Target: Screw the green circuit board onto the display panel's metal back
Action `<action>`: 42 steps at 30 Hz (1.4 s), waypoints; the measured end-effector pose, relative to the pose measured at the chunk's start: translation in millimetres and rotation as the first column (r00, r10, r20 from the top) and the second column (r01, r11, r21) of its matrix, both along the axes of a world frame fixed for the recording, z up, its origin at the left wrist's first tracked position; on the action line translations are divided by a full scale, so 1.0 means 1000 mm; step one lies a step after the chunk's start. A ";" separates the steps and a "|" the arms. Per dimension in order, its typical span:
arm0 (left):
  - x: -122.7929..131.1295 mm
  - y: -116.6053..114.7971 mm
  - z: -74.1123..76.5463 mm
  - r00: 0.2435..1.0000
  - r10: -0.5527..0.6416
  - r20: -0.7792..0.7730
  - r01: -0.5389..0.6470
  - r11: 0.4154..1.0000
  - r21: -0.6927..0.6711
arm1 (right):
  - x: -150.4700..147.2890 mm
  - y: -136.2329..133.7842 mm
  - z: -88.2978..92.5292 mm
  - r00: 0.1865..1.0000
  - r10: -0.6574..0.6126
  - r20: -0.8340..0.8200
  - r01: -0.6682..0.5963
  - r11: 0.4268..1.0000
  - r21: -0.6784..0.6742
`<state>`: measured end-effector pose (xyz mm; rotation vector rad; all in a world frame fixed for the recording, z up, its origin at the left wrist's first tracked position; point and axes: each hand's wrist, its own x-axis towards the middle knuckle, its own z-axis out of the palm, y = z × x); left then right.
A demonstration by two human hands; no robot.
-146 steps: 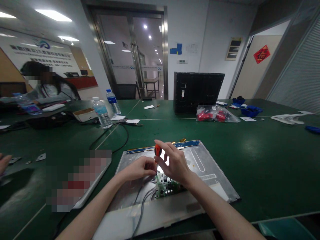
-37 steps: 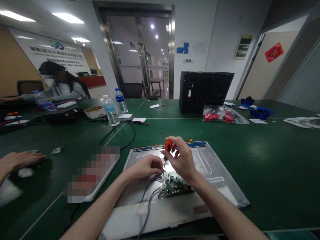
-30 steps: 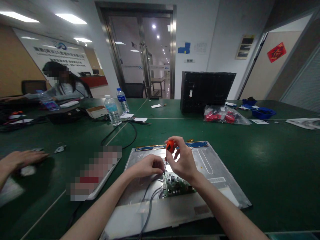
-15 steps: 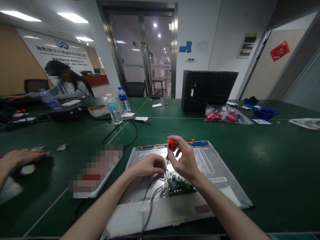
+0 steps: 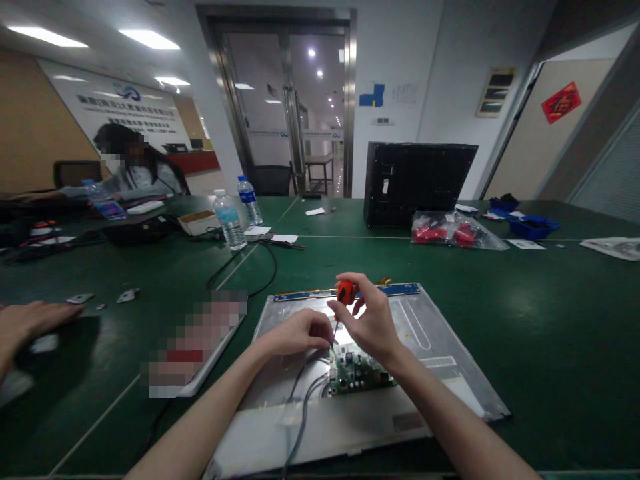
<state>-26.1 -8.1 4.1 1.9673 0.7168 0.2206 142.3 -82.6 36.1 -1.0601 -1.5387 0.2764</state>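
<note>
Upright over a green circuit board (image 5: 353,375) stands a screwdriver (image 5: 345,291) with a red and black handle. My right hand (image 5: 373,320) has its fingers round that handle. The shaft runs down to the board's upper left corner. Beside the shaft tip, my left hand (image 5: 303,331) is closed with its fingertips together; whatever it pinches is hidden. Under the board lies a flat silver metal panel (image 5: 430,340), with a blue strip (image 5: 400,289) along its far edge. Dark cables (image 5: 303,417) come from the board's left side and run toward me.
On the left, another person's hand (image 5: 35,327) rests near small metal pieces (image 5: 129,295). A white-edged power strip (image 5: 220,353), partly blurred, lies beside the panel. Farther back stand water bottles (image 5: 231,223), a black monitor casing (image 5: 420,183) and a bag of red parts (image 5: 453,231).
My right thumb has shifted left on the screwdriver handle. The other person's hand at the left has drawn a little to the left. My left hand stays in place.
</note>
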 end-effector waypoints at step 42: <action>0.000 0.000 0.000 1.000 0.023 0.004 -0.023 0.999 -0.028 | 0.000 -0.001 0.000 0.997 0.020 0.070 -0.020 1.000 -0.003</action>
